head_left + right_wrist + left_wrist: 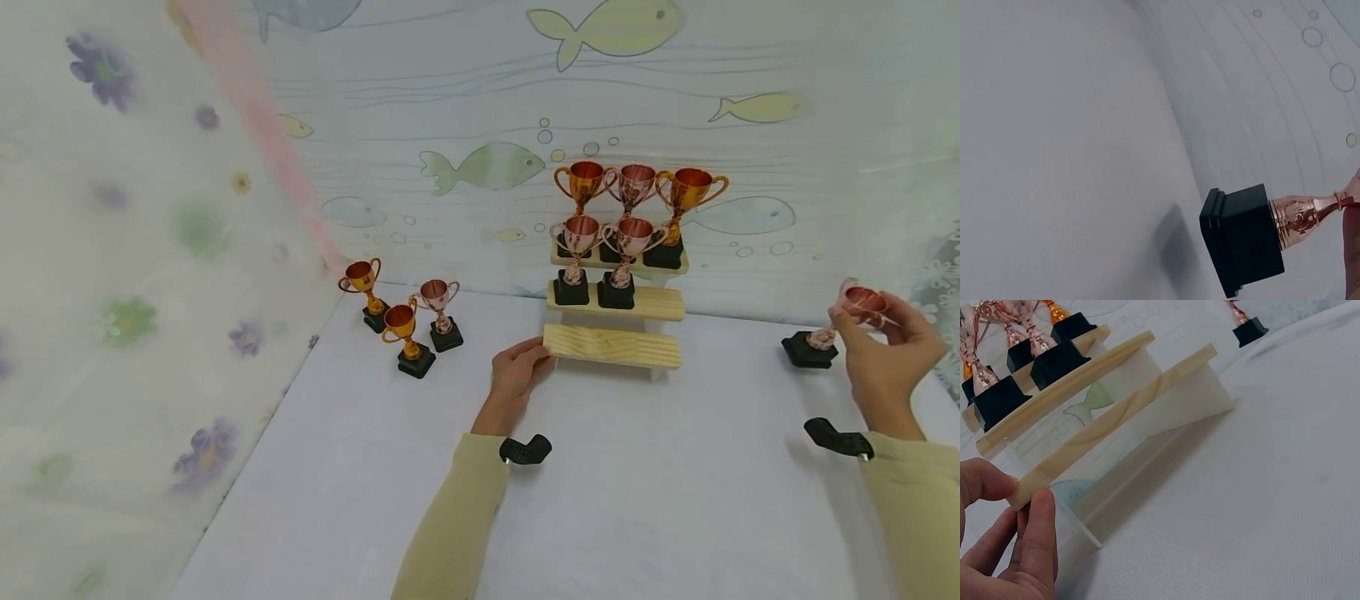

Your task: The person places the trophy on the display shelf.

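Observation:
My left hand (516,379) pinches the left end of the lowest board (611,346) of a three-step wooden display stand. In the left wrist view the thumb lies on one side of that board (1110,425) and the fingers (1040,525) on the other. Far to the right, my right hand (892,354) holds a rose-gold trophy (810,349) by its cup, tilted with the base toward the left. Its black base (1247,240) hangs off the table, apart from its shadow. Two rose-gold trophies (617,289) stand on the middle board (660,303).
The top board (619,263) carries two gold trophies, one at its right end (688,192), and a rose-gold one (636,179) between them. Left of the stand, two gold trophies (416,362) and a rose-gold one (447,336) stand on the white table (660,500). A fish-print curtain (480,92) hangs behind.

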Tool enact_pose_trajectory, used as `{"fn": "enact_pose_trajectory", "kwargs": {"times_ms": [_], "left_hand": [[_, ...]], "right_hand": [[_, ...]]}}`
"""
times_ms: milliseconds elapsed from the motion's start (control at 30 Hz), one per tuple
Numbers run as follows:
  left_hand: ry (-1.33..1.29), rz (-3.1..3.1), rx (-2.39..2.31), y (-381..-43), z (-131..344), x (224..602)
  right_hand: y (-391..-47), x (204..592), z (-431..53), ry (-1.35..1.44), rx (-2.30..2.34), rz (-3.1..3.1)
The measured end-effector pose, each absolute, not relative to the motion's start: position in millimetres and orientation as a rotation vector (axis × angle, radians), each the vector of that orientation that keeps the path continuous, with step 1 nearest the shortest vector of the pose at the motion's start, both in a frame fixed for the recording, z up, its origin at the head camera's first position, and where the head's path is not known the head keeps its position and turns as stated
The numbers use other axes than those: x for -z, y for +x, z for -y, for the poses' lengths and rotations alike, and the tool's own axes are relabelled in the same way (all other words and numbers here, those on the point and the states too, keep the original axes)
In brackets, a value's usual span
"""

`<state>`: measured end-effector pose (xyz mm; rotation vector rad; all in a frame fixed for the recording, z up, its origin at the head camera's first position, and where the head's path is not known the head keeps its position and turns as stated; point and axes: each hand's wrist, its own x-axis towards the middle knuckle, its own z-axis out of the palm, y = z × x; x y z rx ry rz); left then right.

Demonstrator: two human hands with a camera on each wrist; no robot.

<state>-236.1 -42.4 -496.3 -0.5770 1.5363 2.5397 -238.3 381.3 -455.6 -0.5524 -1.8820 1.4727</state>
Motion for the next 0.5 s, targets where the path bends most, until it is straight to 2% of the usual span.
{"fn": "enact_pose_trajectory", "kwargs": {"times_ms": [500], "left_hand": [[-0.58,-1.538,-2.519,-237.8,42.9,499.3]], "right_hand": [[-221.5,440.3,-341.1,-0.1,-1.857,1.597]]}}
